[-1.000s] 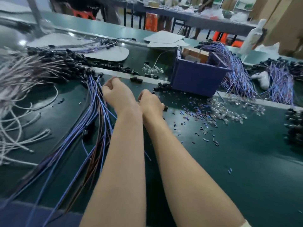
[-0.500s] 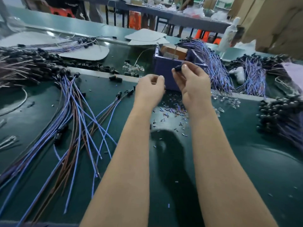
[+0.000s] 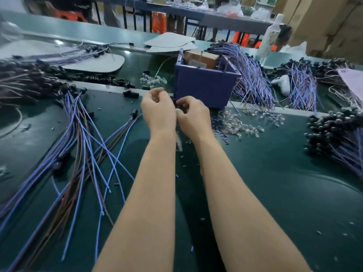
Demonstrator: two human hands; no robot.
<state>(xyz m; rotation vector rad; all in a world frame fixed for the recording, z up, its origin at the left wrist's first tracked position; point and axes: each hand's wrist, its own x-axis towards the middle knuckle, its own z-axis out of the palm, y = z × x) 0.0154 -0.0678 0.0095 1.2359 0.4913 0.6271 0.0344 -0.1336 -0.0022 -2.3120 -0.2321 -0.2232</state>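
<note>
Right hand (image 3: pixel 193 115), small dark piece (image 3: pixel 177 109) half-hidden

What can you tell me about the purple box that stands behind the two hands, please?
The purple box is square and open on top, with thin stiff walls, perhaps plastic board. It stands upright on the green table, over a pale strip. A brown carton inside reaches above the rim. A bundle of blue-purple wires lies close at its right side. The left hand and right hand hold a small dark part before its front wall; whether they touch it is unclear.
</note>
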